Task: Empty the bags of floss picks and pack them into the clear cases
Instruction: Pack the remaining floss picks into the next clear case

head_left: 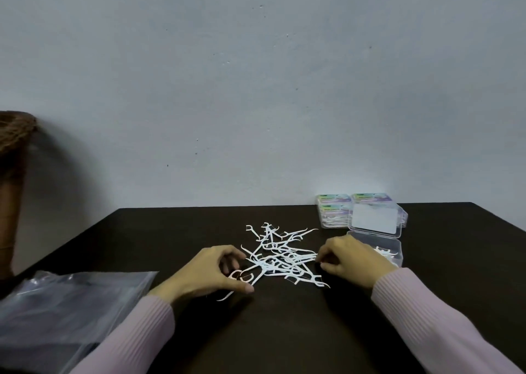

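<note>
A messy pile of white floss picks [280,255] is lying in the middle of the dark table [284,331]. The left hand [212,272] is curling its fingers around picks at the pile's near left edge. The right hand [348,257] is pinching at the pile's right side; what it is holding is too small to tell. Behind that hand, an open clear case [384,248] is sitting with a few picks inside. Empty bags [65,302] are lying near left.

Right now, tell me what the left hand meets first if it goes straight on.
Probably the pile of floss picks: the left hand points right toward it, fingertips already at its edge.
</note>
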Motion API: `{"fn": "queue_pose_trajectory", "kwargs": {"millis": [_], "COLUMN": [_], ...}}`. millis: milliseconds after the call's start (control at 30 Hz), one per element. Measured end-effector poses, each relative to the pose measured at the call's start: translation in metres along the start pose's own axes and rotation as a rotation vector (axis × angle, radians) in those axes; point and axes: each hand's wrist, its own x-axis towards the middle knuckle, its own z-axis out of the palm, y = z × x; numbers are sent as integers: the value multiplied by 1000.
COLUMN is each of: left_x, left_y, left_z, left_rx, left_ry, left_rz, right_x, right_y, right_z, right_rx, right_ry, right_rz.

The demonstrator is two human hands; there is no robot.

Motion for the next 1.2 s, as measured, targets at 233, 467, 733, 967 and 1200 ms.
{"fn": "queue_pose_trajectory", "kwargs": {"millis": [233, 467, 733, 967, 1200], "left_x": [9, 5, 14, 20, 17], "left_y": [2, -5, -12, 3, 10], "left_z": [11, -13, -10, 13, 14], "left_rx": [-269, -157, -221, -275, 13], "left_ry": [35, -71, -129, 12, 48], "left_rz": [80, 98, 54, 162, 57], "right_x": [3, 12, 16, 15, 12], "right_y": [-8, -17, -18, -22, -23], "right_z": [-1, 2, 6, 5, 2], "right_rx": [127, 8, 103, 105, -8], "right_ry": [9, -145, -63, -26, -102], "right_rz": [-68, -11, -95, -103, -88]}}
